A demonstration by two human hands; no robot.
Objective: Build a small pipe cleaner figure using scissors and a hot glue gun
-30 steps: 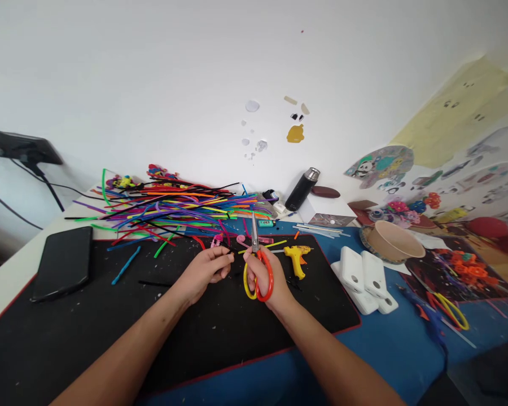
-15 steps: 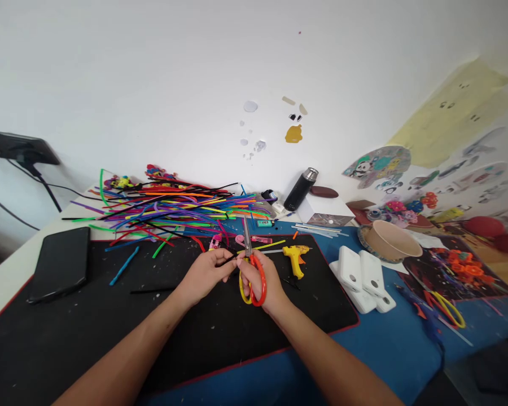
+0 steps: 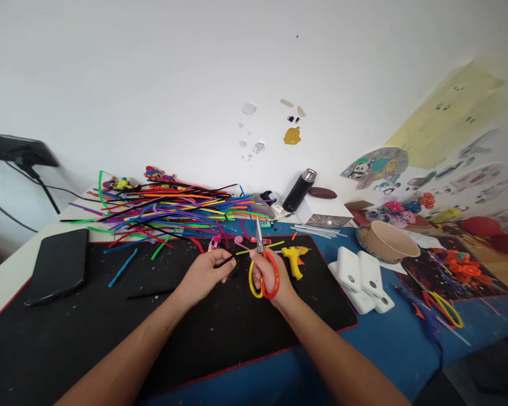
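Observation:
In the head view, my left hand [image 3: 206, 276] pinches a short black pipe cleaner [image 3: 227, 260] between thumb and fingers over the black mat [image 3: 220, 349]. My right hand [image 3: 271, 276] holds scissors [image 3: 259, 237] with one red and one yellow handle loop, blades pointing up and away from me. A gap separates the two hands. Just beyond them lie a yellow pipe cleaner [image 3: 275, 244] and a small pink item [image 3: 214, 243]. Another black pipe cleaner [image 3: 148, 294] rests on the mat, left of my left hand.
A heap of coloured pipe cleaners [image 3: 165, 211] lies along the wall. Right of my hands is a yellow glue gun [image 3: 295, 260], then white devices [image 3: 360, 276] and a bowl [image 3: 393, 239]. A black tablet-like slab [image 3: 59, 265] lies left. A black flask [image 3: 298, 192] leans behind.
My right hand has moved right with the scissors, away from my left hand. My left hand stays nearly in place, still pinching the black pipe cleaner.

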